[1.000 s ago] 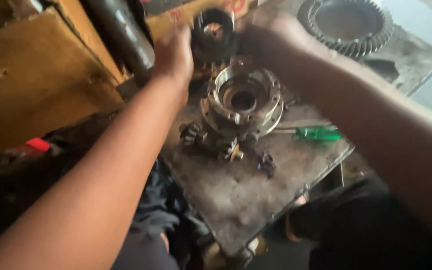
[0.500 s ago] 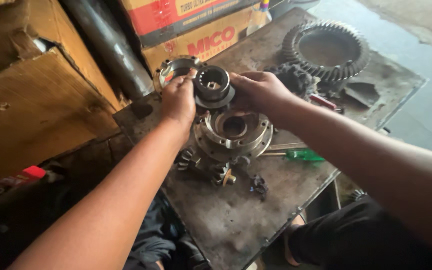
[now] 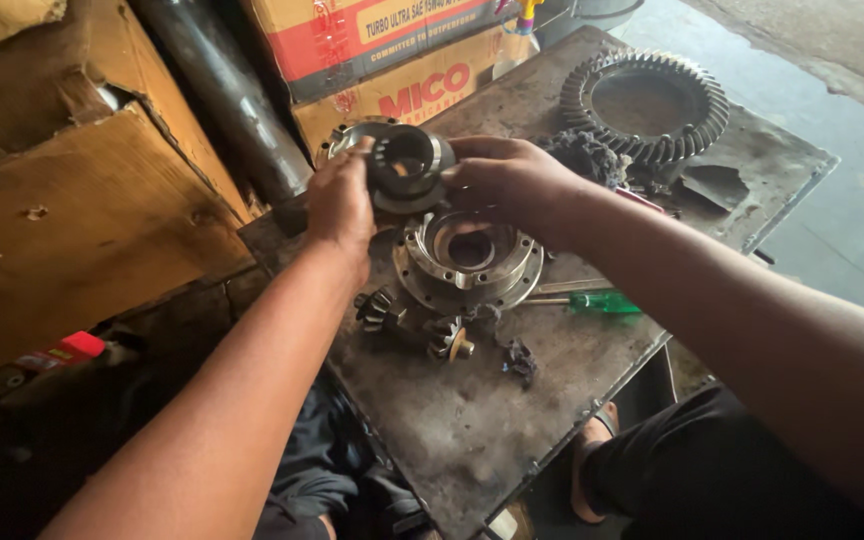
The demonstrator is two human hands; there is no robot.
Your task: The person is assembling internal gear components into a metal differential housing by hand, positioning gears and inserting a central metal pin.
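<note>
Both hands hold a dark round gear (image 3: 407, 165) with a hollow centre, lifted just above a metal differential housing (image 3: 468, 258) that sits open-side up on a greasy steel plate (image 3: 472, 430). My left hand (image 3: 340, 205) grips the gear's left side. From the right, my right hand (image 3: 507, 180) grips its other side. Two small pinion gears (image 3: 414, 325) lie on the plate in front of the housing.
A large ring gear (image 3: 647, 105) and a dark rag (image 3: 587, 155) lie at the plate's far right. A green-handled screwdriver (image 3: 592, 300) rests right of the housing. Cardboard boxes (image 3: 392, 60), a dark pipe (image 3: 217, 95) and a wooden board (image 3: 72, 230) stand behind and left.
The view has shifted so the workpieces sit lower in frame. Both hands still hold the dark gear, now closer above the housing.
</note>
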